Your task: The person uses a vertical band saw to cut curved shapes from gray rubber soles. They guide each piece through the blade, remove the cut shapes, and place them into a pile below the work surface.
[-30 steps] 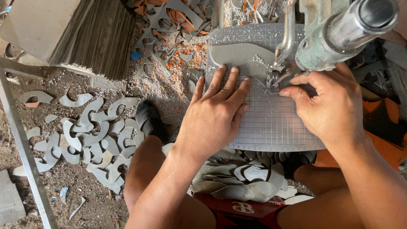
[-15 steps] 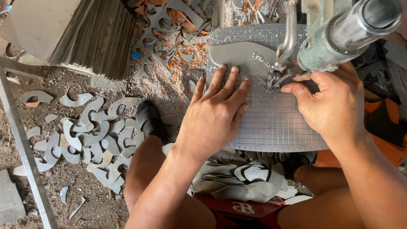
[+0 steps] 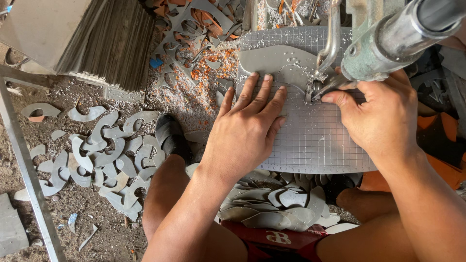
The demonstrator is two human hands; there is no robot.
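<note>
Overhead, the left hand (image 3: 247, 131) presses flat, fingers spread, on a grey sole-shaped sheet (image 3: 274, 65) lying on the gridded cutting table (image 3: 315, 145); the right hand (image 3: 381, 116) seemingly pinches the sheet's edge beside the machine's cutter (image 3: 315, 87).

I'm looking down into a small cutting workshop, rough and dusty. A heavy metal machine arm (image 3: 388, 39) hangs over a gridded work plate (image 3: 315, 140), with shavings scattered around it. The dirt floor (image 3: 102, 228) is littered with grey curved offcuts (image 3: 97, 150), and more cut pieces (image 3: 276, 208) pile up below the plate. A tall stack of flat sheets (image 3: 102, 43) waits at the upper left, orange scraps (image 3: 208, 73) beside it
</note>
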